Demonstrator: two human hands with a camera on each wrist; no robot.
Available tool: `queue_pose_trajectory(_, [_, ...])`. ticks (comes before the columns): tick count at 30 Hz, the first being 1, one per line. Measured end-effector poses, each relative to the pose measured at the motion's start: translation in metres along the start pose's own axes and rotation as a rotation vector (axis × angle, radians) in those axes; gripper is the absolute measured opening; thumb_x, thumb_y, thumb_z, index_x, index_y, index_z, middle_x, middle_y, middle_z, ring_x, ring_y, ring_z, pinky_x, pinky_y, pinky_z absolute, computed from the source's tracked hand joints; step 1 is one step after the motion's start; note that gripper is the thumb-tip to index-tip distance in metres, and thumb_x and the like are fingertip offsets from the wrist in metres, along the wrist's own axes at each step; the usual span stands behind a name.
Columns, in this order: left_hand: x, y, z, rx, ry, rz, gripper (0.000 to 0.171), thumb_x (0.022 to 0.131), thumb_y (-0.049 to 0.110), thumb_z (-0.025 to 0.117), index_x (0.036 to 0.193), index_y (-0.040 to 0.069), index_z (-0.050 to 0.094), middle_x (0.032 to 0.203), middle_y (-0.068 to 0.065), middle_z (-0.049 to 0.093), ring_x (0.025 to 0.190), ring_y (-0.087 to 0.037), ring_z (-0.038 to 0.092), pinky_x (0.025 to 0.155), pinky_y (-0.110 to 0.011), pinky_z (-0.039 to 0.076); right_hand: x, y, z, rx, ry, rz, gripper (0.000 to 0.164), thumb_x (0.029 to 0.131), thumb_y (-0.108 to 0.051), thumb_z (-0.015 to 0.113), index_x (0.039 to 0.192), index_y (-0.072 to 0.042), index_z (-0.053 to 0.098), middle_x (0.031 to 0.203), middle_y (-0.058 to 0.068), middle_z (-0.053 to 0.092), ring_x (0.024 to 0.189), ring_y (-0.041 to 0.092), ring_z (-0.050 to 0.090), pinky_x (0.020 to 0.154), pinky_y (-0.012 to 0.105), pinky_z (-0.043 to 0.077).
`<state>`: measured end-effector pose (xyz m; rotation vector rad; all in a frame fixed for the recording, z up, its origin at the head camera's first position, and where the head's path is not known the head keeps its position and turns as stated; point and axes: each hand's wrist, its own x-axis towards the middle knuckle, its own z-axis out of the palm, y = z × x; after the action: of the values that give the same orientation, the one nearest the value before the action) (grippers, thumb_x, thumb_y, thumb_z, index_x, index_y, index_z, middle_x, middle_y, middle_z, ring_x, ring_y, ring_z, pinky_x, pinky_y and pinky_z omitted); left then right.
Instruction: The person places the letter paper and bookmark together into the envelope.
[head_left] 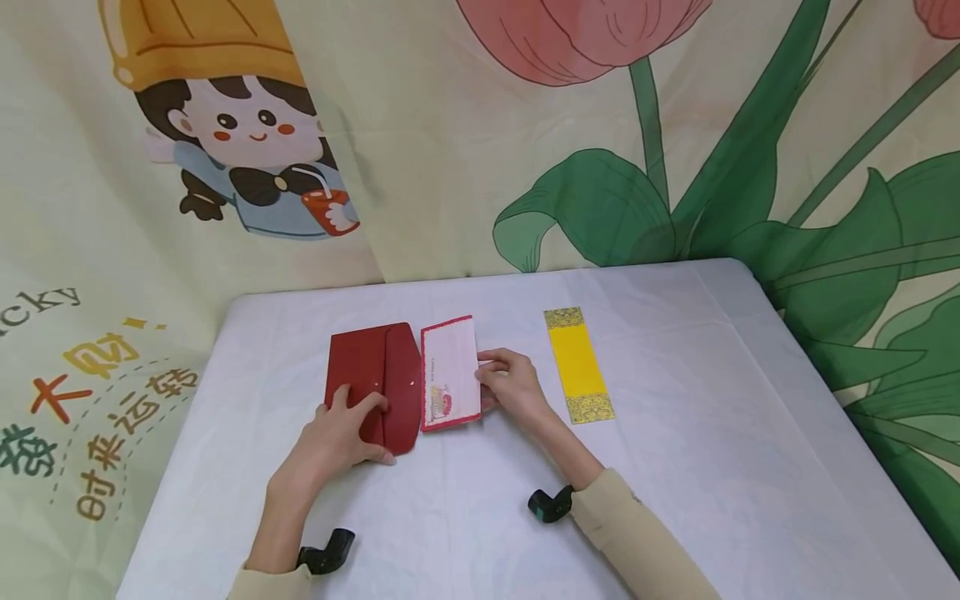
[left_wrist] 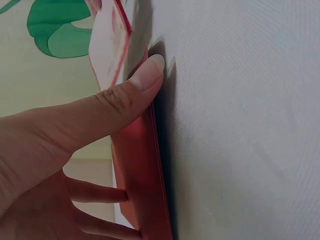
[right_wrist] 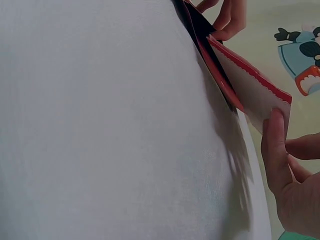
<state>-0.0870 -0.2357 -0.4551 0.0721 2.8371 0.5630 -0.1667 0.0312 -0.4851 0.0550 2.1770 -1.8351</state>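
In the head view a red envelope (head_left: 354, 360) lies on the table, its flap (head_left: 403, 392) unfolded to the right. My left hand (head_left: 337, 437) rests on it with spread fingers, the thumb (left_wrist: 147, 72) lying across its near edge in the left wrist view. My right hand (head_left: 513, 385) pinches the right edge of a white card (head_left: 452, 367) with a red scalloped border and a small print. The card is raised and tilted above the table, its left edge right by the flap. In the right wrist view the card (right_wrist: 250, 85) reaches toward the envelope's dark inside.
A yellow paper strip (head_left: 579, 364) with patterned ends lies on the white-covered table (head_left: 675, 467), right of my right hand. Behind the table hangs a printed cloth (head_left: 435, 150) with a cartoon figure and tulips. Black wrist cameras (head_left: 551, 504) sit at both cuffs.
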Motion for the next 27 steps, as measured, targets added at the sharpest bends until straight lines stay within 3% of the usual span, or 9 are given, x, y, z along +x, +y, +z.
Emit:
queue_pose_trajectory(14, [0.000,0.000,0.000,0.006,0.000,-0.006,0.078,0.071,0.038,0.095,0.136,0.016,0.057,0.152,-0.037,0.030,0.126,-0.063,0.039,0.081,-0.062,0.059,0.007,-0.001,0.021,0.027,-0.041,0.002,0.029,0.097,-0.009,0.065,0.126,-0.004,0.067,0.097,0.010,0.070,0.070,0.023,0.068,0.060,0.030,0.061])
queue_pose_trajectory(27, [0.001,0.000,0.000,0.017,-0.006,-0.019,0.079,0.070,0.039,0.095,0.136,0.017,0.057,0.151,-0.036,0.031,0.125,-0.062,0.040,0.081,-0.062,0.058,0.011,-0.001,0.035,0.059,-0.073,-0.015,0.030,0.096,-0.003,0.063,0.126,0.000,0.066,0.097,0.012,0.072,0.066,0.015,0.068,0.058,0.034,0.061])
